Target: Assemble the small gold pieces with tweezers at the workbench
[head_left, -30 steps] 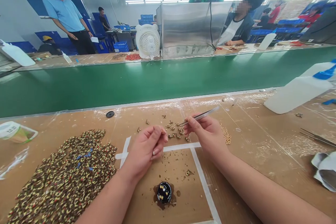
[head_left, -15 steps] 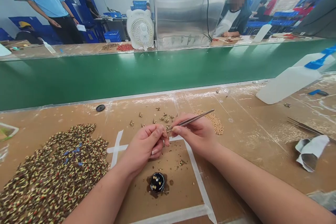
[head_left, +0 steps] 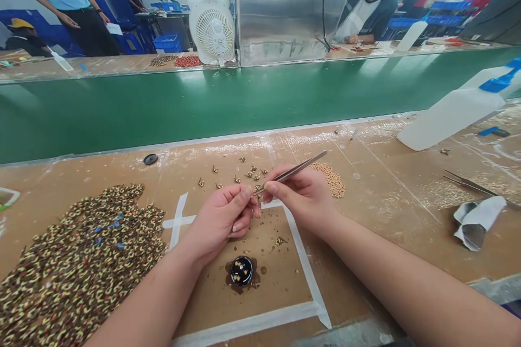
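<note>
My right hand (head_left: 303, 190) is closed around metal tweezers (head_left: 300, 168), whose tips point down and left toward my left fingertips. My left hand (head_left: 228, 211) is pinched, thumb against forefinger; whatever small piece it holds is too small to make out. Just below the hands, a small round black dish (head_left: 241, 271) of dark liquid has a few pale beads in it. Several small dark-and-cream pieces (head_left: 249, 174) lie scattered beyond my fingers. One similar piece (head_left: 279, 241) rests inside the white tape outline (head_left: 301, 260). Behind my right hand spreads a pile of tan beads (head_left: 331, 180).
At left lies a large heap of brown-and-yellow pieces (head_left: 93, 255). A black lid (head_left: 150, 159) sits farther back. On the right are a white bottle (head_left: 451, 114), other tweezers (head_left: 472, 183) and torn paper (head_left: 478, 219). Past the green divider (head_left: 244, 100) stand a fan (head_left: 211, 27) and people.
The camera has tilted down a little, so the scene sits higher in view. Both hands keep nearly the same pose, with the tweezers still at the left fingertips.
</note>
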Available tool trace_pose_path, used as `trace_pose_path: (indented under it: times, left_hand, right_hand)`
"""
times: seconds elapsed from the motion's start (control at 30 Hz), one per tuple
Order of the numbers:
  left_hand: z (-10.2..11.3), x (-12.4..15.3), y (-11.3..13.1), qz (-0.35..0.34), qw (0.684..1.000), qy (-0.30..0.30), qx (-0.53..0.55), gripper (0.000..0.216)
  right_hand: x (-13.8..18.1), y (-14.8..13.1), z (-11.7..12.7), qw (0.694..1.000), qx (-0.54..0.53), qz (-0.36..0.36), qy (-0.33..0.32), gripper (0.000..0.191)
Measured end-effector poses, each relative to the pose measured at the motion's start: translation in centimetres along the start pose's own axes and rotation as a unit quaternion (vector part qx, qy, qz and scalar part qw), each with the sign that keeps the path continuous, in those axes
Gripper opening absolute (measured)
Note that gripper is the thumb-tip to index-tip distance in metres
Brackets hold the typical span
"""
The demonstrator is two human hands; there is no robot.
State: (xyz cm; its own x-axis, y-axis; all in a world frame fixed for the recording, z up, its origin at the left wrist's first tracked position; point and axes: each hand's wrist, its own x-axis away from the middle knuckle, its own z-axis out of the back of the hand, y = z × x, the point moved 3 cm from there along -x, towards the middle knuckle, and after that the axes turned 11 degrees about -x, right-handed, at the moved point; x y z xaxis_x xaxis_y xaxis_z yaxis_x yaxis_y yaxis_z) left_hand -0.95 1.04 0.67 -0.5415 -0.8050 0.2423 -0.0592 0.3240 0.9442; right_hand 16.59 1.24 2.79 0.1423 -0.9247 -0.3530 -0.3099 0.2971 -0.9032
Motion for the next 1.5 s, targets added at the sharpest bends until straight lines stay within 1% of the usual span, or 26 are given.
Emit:
trace_pose_path:
  times: [0.13, 0.27, 0.47, 0.57, 0.67, 0.8, 0.87, 0.97, 1.07, 1.13, 1.17, 1.23, 1.33, 1.4, 1.5]
  left_hand:
    - [0.0, -0.2, -0.3, 0.003, 1.000, -0.007, -0.002, 0.044]
    - [0.1, -0.3, -0.4, 0.007, 1.000, -0.010, -0.002, 0.043]
    - [0.1, -0.1, -0.2, 0.018, 1.000, -0.004, -0.006, 0.045]
    - [0.0, -0.1, -0.3, 0.013, 1.000, 0.000, -0.013, 0.049]
    - [0.1, -0.3, -0.2, 0.003, 0.999, 0.033, -0.004, 0.052]
    - [0.8, -0.4, 0.1, -0.004, 0.993, 0.114, 0.036, 0.055]
    - [1.2, -0.3, 0.3, -0.017, 0.988, 0.147, 0.046, 0.053]
    - [1.4, -0.2, 0.4, -0.045, 0.983, 0.174, 0.048, 0.050]
    - [1.5, -0.2, 0.4, -0.073, 0.979, 0.182, 0.053, 0.049]
    - [1.4, -0.3, 0.4, -0.088, 0.979, 0.171, 0.070, 0.041]
    - [1.4, -0.4, 0.4, -0.096, 0.979, 0.162, 0.077, 0.035]
    - [1.2, -0.5, 0.4, -0.112, 0.980, 0.146, 0.082, 0.021]
    - [1.1, -0.7, 0.5, -0.128, 0.981, 0.135, 0.064, 0.006]
    - [1.0, -0.7, 0.4, -0.129, 0.981, 0.134, 0.054, 0.005]
    - [0.9, -0.7, 0.4, -0.126, 0.982, 0.130, 0.051, 0.010]
  right_hand:
    - [-0.1, 0.2, -0.1, 0.999, -0.035, -0.042, 0.002, 0.012]
    - [-0.1, 0.4, -0.1, 0.996, -0.059, -0.064, 0.006, 0.013]
    - [-0.2, 0.3, -0.2, 0.995, -0.062, -0.072, 0.009, 0.019]
    - [-0.2, 0.4, -0.2, 0.994, -0.077, -0.080, 0.016, 0.021]
    - [-0.1, 0.4, -0.1, 0.993, -0.083, -0.085, 0.025, 0.024]
    - [0.3, 0.5, -0.2, 0.994, -0.069, -0.081, 0.016, 0.024]
    - [0.7, 0.4, -0.5, 0.997, -0.041, -0.071, -0.012, 0.024]
    - [1.4, 0.0, -1.1, 0.995, 0.043, -0.019, -0.092, 0.026]
    - [2.3, -0.3, -2.2, 0.971, 0.106, 0.041, -0.208, 0.021]
    - [2.9, -0.1, -3.0, 0.951, 0.121, 0.052, -0.281, 0.015]
    - [3.2, 0.1, -3.2, 0.942, 0.125, 0.053, -0.307, 0.011]
    - [3.4, 0.5, -3.6, 0.932, 0.127, 0.054, -0.335, 0.007]
    - [3.6, 0.8, -3.7, 0.927, 0.129, 0.051, -0.349, 0.003]
    - [3.6, 0.9, -3.8, 0.923, 0.134, 0.043, -0.359, 0.003]
    - [3.6, 0.9, -3.9, 0.918, 0.142, 0.036, -0.369, 0.004]
